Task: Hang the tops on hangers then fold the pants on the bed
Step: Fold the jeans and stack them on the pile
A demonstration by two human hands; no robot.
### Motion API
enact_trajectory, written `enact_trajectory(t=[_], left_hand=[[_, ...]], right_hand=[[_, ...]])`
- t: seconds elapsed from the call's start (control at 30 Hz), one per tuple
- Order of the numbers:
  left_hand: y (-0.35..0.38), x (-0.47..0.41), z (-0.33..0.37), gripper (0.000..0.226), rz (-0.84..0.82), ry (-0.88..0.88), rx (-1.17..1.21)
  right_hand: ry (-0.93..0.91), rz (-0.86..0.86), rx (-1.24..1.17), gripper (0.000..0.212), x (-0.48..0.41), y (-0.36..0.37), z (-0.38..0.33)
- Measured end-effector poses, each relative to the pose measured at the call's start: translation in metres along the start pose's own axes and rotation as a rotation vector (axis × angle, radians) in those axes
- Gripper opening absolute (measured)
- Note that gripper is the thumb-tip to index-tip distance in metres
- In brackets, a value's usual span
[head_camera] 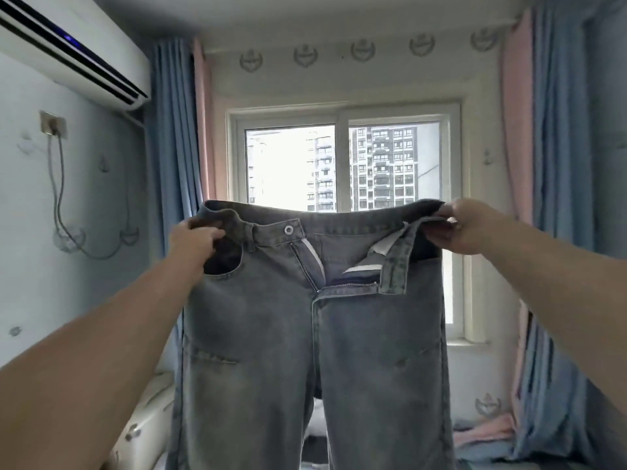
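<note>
Jeans: I see faded grey denim jeans (pixel 305 334) held up, fly open
Left hand (pixel 195 240): pinches the left waistband corner; right hand (pixel 458 228): pinches the right

**My count, taken from the window**

One window (pixel 342 164) with two panes. In front of it is one pair of jeans (pixel 271 334), gripped by my two hands: left hand (pixel 193 240), right hand (pixel 464 228). Above it are five crests (pixel 363 50). Flanking it are two blue curtains (pixel 171 130) and two pink curtains (pixel 515 113). Up to its left is one air conditioner (pixel 68 49).
</note>
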State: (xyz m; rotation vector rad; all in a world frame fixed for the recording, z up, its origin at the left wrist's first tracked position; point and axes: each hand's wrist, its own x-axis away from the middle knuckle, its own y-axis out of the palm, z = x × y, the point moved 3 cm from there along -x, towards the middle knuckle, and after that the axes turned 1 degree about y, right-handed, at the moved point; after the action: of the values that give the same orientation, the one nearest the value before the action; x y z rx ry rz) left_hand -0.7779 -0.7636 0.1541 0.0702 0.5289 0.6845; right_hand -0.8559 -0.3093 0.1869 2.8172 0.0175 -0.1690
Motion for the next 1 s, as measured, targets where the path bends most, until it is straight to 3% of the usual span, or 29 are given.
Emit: enact_trajectory(t=[0.17, 0.23, 0.3, 0.47, 0.57, 0.67, 0.77, 0.83, 1.0], left_hand=[[-0.005, -0.031, 0.036, 0.029, 0.021, 0.112, -0.065], [-0.009, -0.040, 0.048, 0.018, 0.031, 0.138, -0.074], [-0.010, -0.043, 0.057, 0.012, 0.005, 0.146, -0.124], [-0.011, -0.043, 0.072, 0.028, -0.054, 0.190, -0.723], [-0.012, -0.039, 0.074, 0.030, -0.017, 0.156, -0.817], [-0.009, -0.034, 0.063, 0.027, -0.050, 0.081, -0.717], [-0.008, -0.029, 0.051, 0.035, -0.008, -0.057, -0.623], [-0.005, -0.027, 0.041, 0.041, -0.027, -0.155, -0.568], [0.006, -0.006, 0.010, 0.034, -0.158, -0.447, -0.450]], right_hand=[[-0.278, -0.237, 0.017, 0.040, 0.014, 0.027, -0.029], [-0.442, -0.165, 0.106, 0.034, 0.017, 0.031, -0.037], [-0.550, -0.024, 0.228, 0.011, 0.018, 0.030, -0.044], [-0.647, 0.265, 0.718, 0.021, 0.004, 0.023, -0.061], [-0.718, 0.336, 0.909, 0.016, 0.002, 0.026, -0.066], [-0.692, 0.371, 0.985, 0.010, 0.002, 0.025, -0.065], [-0.583, 0.404, 1.030, 0.027, 0.004, 0.021, -0.061], [-0.439, 0.412, 1.064, 0.033, 0.007, 0.019, -0.056], [-0.023, 0.200, 1.154, 0.016, 0.015, 0.020, -0.036]])
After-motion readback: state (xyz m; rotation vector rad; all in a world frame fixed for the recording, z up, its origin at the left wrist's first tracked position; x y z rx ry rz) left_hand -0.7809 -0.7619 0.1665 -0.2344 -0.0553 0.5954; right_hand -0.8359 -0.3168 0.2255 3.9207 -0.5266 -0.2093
